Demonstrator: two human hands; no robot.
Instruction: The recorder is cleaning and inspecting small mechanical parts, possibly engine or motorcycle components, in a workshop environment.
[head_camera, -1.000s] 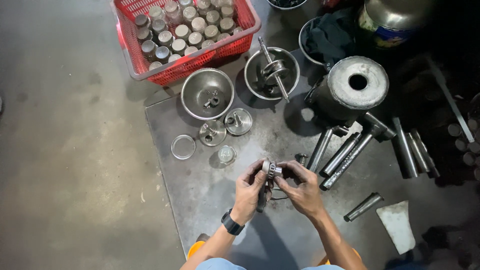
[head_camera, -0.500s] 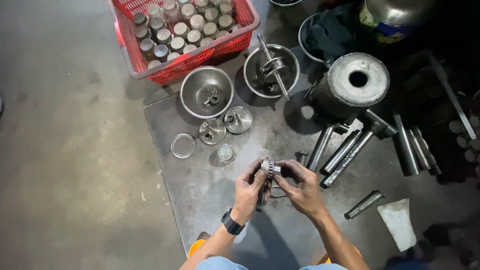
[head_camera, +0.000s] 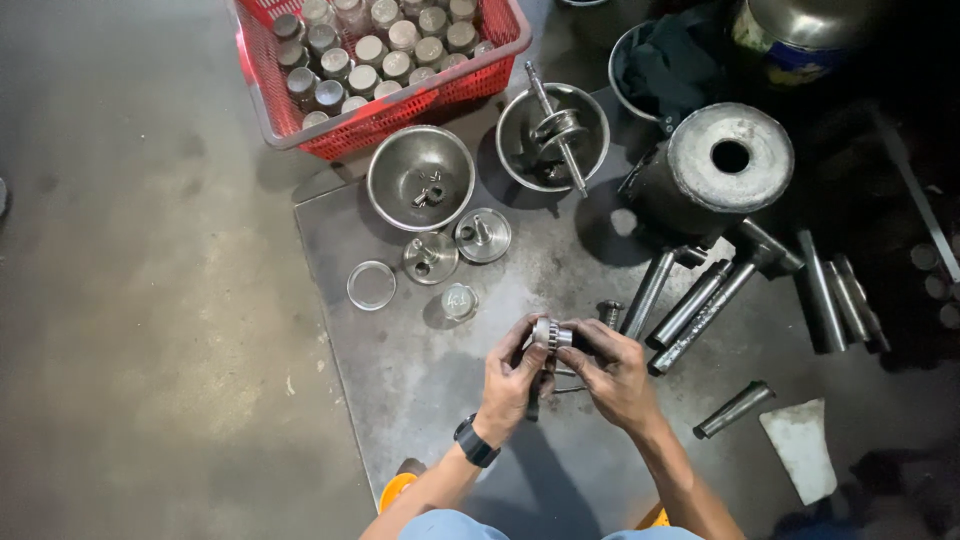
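Both hands meet over the middle of the steel plate (head_camera: 420, 400), near its front edge. The left hand (head_camera: 512, 380) and right hand (head_camera: 612, 372) each pinch one end of a small toothed part (head_camera: 548, 334), fingers closed on it, so it is steadied from both sides. Bowls (head_camera: 420, 178) and rods (head_camera: 690, 300) lie towards the plate's far and right edges, apparently within reach.

A small silvery metal part with a toothed ring (head_camera: 547, 334) at its end lies sideways, held up over the dark steel plate (head_camera: 420, 370), ring end leftward.
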